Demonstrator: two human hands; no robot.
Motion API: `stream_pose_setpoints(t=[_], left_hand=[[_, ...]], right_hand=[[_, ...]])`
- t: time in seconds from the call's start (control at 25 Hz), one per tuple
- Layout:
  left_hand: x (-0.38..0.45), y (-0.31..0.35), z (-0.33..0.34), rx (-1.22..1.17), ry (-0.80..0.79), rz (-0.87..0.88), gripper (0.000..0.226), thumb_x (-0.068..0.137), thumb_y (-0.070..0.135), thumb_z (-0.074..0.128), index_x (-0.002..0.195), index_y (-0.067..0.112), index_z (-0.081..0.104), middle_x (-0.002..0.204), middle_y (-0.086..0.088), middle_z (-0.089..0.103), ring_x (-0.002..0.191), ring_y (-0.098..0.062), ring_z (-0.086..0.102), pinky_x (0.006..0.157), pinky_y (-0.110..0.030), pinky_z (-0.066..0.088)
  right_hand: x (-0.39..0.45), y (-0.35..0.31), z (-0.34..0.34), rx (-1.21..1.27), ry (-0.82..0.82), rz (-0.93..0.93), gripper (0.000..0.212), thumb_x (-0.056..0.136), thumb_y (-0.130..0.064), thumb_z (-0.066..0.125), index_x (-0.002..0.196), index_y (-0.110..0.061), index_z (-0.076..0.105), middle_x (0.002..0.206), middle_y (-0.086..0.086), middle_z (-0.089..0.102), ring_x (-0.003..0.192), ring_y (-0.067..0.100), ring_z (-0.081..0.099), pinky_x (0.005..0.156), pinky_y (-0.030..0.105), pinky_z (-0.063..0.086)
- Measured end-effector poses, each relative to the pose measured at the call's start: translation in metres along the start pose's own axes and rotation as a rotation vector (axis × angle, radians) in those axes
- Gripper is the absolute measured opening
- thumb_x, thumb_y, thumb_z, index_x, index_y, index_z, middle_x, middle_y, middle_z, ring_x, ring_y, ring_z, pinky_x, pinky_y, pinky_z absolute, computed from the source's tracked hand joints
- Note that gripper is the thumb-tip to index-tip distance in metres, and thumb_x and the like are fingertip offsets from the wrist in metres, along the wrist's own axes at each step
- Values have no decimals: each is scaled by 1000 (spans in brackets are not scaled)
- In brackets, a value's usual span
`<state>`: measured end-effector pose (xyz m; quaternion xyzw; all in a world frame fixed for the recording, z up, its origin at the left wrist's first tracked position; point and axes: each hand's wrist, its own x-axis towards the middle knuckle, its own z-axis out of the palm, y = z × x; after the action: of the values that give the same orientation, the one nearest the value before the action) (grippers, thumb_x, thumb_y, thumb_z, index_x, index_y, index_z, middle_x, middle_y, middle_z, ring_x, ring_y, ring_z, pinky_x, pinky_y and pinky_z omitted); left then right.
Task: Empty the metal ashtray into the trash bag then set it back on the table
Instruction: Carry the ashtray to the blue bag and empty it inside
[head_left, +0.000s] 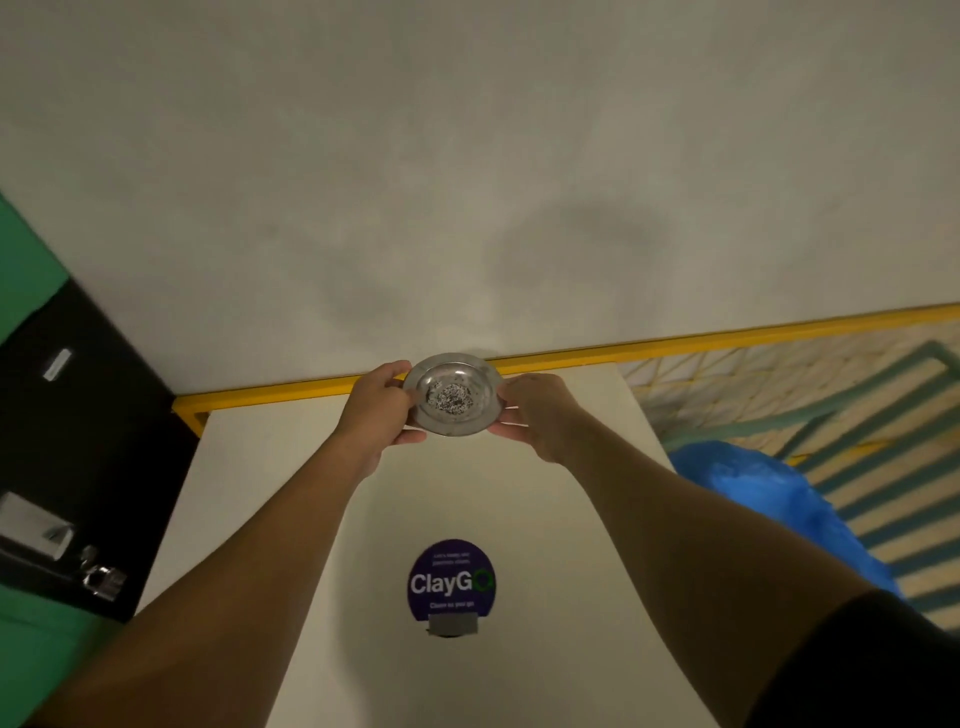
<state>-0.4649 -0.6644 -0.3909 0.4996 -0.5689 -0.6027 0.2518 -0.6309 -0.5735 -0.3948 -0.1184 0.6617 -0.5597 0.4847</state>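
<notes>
A round metal ashtray (453, 396) with grey ash in its middle is held level above the far end of the white table (270, 467). My left hand (379, 410) grips its left rim and my right hand (537, 415) grips its right rim. A blue trash bag (769, 499) bulges beside the table's right edge, below and to the right of the ashtray.
A round purple ClayGo sticker (451, 579) lies on the table near me. A yellow rail (675, 345) runs along the table's far edge, with netting and a striped teal frame (852, 415) at the right. A black and green wall with metal fittings (98, 571) stands left.
</notes>
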Motion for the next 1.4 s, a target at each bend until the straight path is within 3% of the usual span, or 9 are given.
stream_pose_setpoints(t=[0.4, 0.6, 0.84, 0.92, 1.0, 1.24, 1.4], left_hand=[[-35, 8, 156, 39, -189, -6, 45, 90, 12, 56, 134, 20, 52, 94, 2, 66, 75, -18, 65, 49, -28, 52], [-54, 0, 232, 110, -269, 9, 41, 92, 12, 53, 132, 17, 56, 93, -2, 68, 73, -19, 66, 47, -27, 53], [-74, -16, 315, 192, -371, 62, 42, 96, 10, 45, 137, 16, 52, 113, -11, 66, 82, -21, 66, 54, -31, 54], [-79, -22, 340, 209, -399, 76, 43, 96, 9, 44, 137, 16, 53, 110, -10, 67, 81, -21, 67, 54, -31, 54], [-84, -28, 364, 219, -412, 73, 44, 94, 9, 44, 137, 17, 53, 106, -5, 67, 80, -22, 67, 52, -30, 54], [-89, -54, 431, 269, -494, 49, 45, 95, 12, 45, 139, 18, 50, 121, -1, 61, 77, -20, 65, 43, -23, 53], [-83, -79, 457, 308, -527, 62, 46, 97, 15, 46, 142, 15, 45, 113, -12, 65, 77, -21, 67, 58, -34, 56]], right_hand=[[-35, 9, -162, 84, 144, -2, 18, 95, 3, 49, 106, 5, 63, 88, 17, 71, 72, 21, 70, 53, 30, 58], [-50, 27, -240, 136, 184, -8, 19, 97, -1, 48, 105, 2, 65, 95, 18, 71, 78, 22, 70, 56, 29, 58], [-59, 52, -323, 229, 309, 23, 12, 96, -4, 55, 97, 1, 66, 86, 15, 74, 72, 21, 73, 56, 31, 60], [-63, 61, -348, 248, 338, 31, 14, 96, -5, 55, 97, 2, 67, 82, 14, 75, 67, 18, 74, 53, 29, 60], [-66, 69, -370, 267, 357, 35, 15, 97, -6, 56, 98, 2, 68, 81, 13, 74, 64, 17, 73, 50, 27, 58], [-66, 98, -433, 326, 419, 51, 15, 98, -11, 57, 91, -5, 69, 69, 6, 74, 60, 14, 71, 51, 27, 58], [-59, 119, -464, 346, 458, 61, 15, 99, -10, 57, 90, -6, 69, 77, 9, 73, 62, 16, 72, 55, 29, 59]])
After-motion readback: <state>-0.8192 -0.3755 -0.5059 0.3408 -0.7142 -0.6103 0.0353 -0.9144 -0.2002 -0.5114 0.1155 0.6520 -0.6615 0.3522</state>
